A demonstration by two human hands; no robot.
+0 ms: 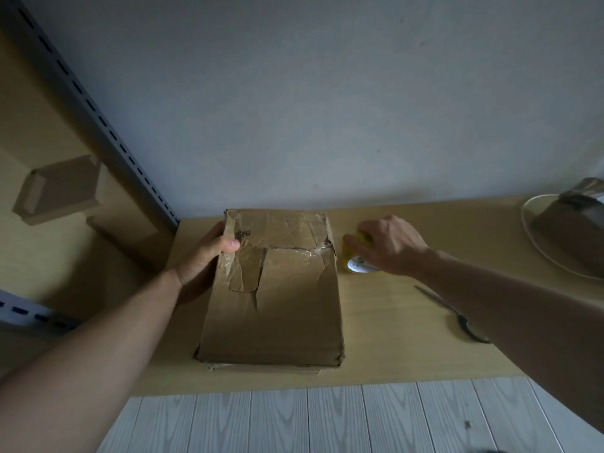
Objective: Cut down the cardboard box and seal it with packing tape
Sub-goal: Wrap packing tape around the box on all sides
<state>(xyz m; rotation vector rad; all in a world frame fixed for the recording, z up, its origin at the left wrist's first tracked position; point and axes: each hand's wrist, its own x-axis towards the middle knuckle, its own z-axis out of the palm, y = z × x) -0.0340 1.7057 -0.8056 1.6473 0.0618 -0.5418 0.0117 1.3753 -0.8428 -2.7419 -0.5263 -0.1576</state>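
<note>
Gripping cardboard box (pixel 271 289) at left edge: left hand (pixel 202 256). Right hand (pixel 389 245) clasps yellow tape roll (pixel 354 261) right of box. Wooden desk (pixel 392 322); white wall (pixel 327 109) behind box.

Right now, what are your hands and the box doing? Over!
Left hand grips the box, thumb on top. Right hand holds the tape roll beside it. Box shut, top creased and torn. Nothing in the way.

The cardboard box (pixel 271 289) stands on the table (pixel 392 338), tape roll (pixel 354 258) right, scissors (pixel 457 317) farther right.
</note>
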